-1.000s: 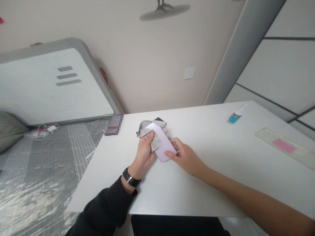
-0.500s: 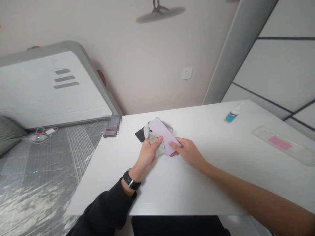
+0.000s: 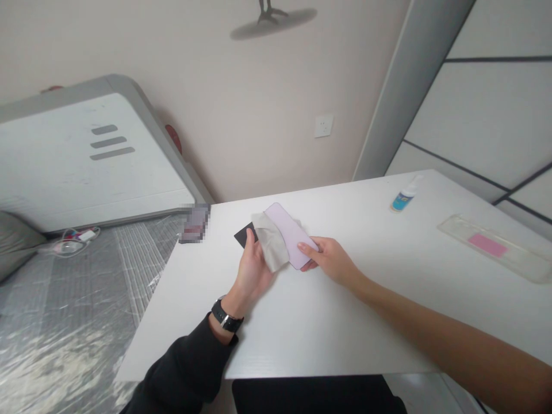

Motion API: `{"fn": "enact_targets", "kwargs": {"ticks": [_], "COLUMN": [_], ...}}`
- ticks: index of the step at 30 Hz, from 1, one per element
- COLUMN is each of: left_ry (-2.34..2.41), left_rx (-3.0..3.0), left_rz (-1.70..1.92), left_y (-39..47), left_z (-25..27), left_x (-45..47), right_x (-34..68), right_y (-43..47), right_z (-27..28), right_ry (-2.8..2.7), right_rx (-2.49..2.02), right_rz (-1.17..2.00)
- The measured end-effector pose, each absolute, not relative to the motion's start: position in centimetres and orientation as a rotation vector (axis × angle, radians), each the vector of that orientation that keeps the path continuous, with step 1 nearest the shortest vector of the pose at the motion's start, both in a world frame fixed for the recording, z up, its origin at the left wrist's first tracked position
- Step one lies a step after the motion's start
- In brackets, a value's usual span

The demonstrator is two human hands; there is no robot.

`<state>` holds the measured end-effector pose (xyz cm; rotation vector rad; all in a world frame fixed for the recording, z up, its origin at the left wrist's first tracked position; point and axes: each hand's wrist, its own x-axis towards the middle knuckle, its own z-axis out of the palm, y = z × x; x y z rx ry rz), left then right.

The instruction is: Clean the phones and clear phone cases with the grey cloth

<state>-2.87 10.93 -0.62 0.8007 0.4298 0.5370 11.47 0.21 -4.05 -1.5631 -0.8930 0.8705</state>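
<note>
A pale lilac smartphone (image 3: 288,236) is tilted above the white table, its flat lilac side toward me. My right hand (image 3: 325,257) grips its lower right end, thumb on top and fingers underneath. A light grey cloth (image 3: 271,244) wraps over the phone's left edge, and a bit shows past its far side. My left hand (image 3: 254,267) supports the cloth from the left, with its thumb raised off the phone and its other fingers hidden behind cloth and phone. Just beyond that thumb a black flat piece (image 3: 244,236) shows; whether it touches the hand I cannot tell.
On the white table (image 3: 345,328), a spray bottle with a blue label (image 3: 402,199) stands at the back right. Nearer the right edge lies a clear tray (image 3: 457,226) with a pink rectangle (image 3: 487,245). A blurred-out item (image 3: 195,223) sits at the back left corner.
My left thumb has lifted off the phone and moved left. The cloth now lies flatter over the phone's left side and covers its upper left corner. My right hand keeps its grip.
</note>
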Motion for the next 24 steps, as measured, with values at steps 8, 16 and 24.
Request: {"fn": "enact_targets", "kwargs": {"ticks": [8, 16, 24], "left_ry": [0.462, 0.469, 0.525], "left_rx": [0.858, 1.005, 1.27], "left_rz": [0.703, 0.571, 0.815], "left_y": [11.5, 11.4, 11.5], "left_z": [-0.5, -0.9, 0.9], "left_x": [-3.3, -3.6, -4.4], "right_x": [11.4, 11.7, 10.5], "right_y": [0.5, 0.4, 0.8], "right_z": [-4.3, -4.4, -4.7], "right_ry": [-0.858, -0.939, -0.906], "right_rx": [-1.434, -1.638, -1.237], "right_rz": [0.986, 0.744, 1.016]}}
